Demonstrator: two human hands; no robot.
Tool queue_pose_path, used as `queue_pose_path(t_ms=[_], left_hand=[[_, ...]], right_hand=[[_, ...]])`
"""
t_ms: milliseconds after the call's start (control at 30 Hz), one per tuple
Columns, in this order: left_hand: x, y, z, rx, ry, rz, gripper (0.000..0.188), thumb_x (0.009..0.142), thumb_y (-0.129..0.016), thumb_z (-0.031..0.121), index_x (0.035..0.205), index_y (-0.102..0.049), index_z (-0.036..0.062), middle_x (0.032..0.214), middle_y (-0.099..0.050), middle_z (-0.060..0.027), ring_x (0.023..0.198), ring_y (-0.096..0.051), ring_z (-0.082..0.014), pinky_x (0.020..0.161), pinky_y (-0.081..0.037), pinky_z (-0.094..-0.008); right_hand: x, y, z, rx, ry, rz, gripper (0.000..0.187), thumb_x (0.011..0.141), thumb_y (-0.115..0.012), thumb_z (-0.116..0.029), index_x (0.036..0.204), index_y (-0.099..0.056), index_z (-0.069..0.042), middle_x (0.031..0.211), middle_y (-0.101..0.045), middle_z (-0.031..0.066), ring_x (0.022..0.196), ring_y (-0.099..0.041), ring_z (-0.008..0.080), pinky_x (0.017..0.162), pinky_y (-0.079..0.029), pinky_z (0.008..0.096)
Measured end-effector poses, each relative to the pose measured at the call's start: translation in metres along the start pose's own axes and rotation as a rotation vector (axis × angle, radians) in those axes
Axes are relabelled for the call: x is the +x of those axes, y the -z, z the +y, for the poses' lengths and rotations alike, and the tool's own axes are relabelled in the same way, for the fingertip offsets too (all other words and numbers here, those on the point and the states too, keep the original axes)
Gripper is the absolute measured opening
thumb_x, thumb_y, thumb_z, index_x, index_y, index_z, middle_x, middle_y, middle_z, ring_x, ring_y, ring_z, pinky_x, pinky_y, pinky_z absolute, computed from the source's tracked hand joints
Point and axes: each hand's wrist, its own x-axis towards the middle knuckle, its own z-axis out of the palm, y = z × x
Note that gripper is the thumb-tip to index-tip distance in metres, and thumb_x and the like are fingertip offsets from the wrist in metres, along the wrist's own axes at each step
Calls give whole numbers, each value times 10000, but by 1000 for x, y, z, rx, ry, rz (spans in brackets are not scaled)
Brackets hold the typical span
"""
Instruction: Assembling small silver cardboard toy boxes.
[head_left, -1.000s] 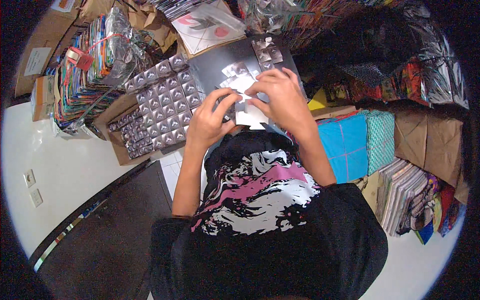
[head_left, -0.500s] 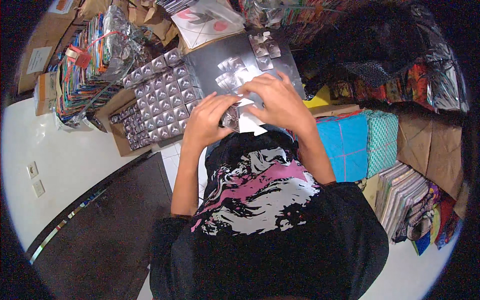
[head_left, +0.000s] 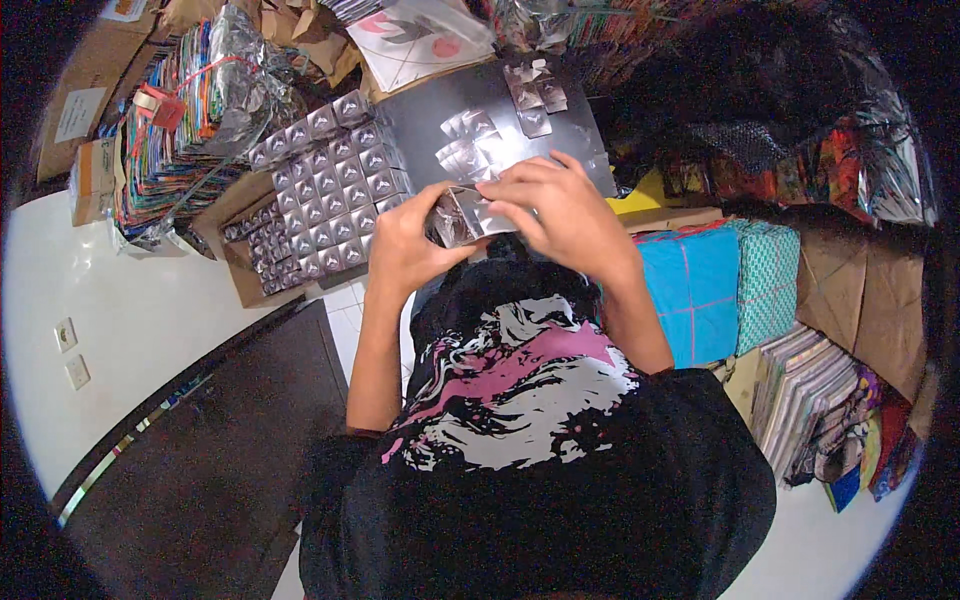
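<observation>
Small carton (head_left: 458,220) between hands, at near side of dark table (head_left: 405,112). Left grip (head_left: 402,245) clasps carton; right grip (head_left: 568,212) at its right end, cannot tell whether pinching. Likely light, thin-walled, easily crushed, slightly slippery; best held along folded edges. Glossy printed card, box-shaped, crisp corners.

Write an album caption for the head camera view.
Left hand grips a small box, right hand at one end, near rows of similar boxes.
</observation>
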Motion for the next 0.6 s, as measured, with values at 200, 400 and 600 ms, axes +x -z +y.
queue_pose_path(t_ms=[200,400,600], left_hand=[[-12,19,-15,23,-308,-60,568,652,-874,121,1197,-714,89,1165,-762,-100,1067,-737,-306,933,-594,-410],[-35,43,-42,41,-228,-62,630,629,-900,155,1214,-673,104,1102,-752,-125,1015,-732,-341,890,-592,-439],[-55,69,-70,-39,-20,-143,679,650,-951,278,1237,-645,124,1035,-745,-173,958,-734,-382,834,-585,-463]], right_hand=[[21,-9,8,200,53,-52,348,804,-838,-185,1125,-782,-62,961,-771,146,962,-713,362,853,-548,426],[42,-45,-29,85,24,-203,120,872,-748,-174,944,-732,-79,935,-727,120,968,-693,322,1029,-459,477],[56,-85,-59,-121,68,-183,142,892,-725,-192,991,-691,-96,971,-719,82,1059,-675,304,1079,-427,503]])
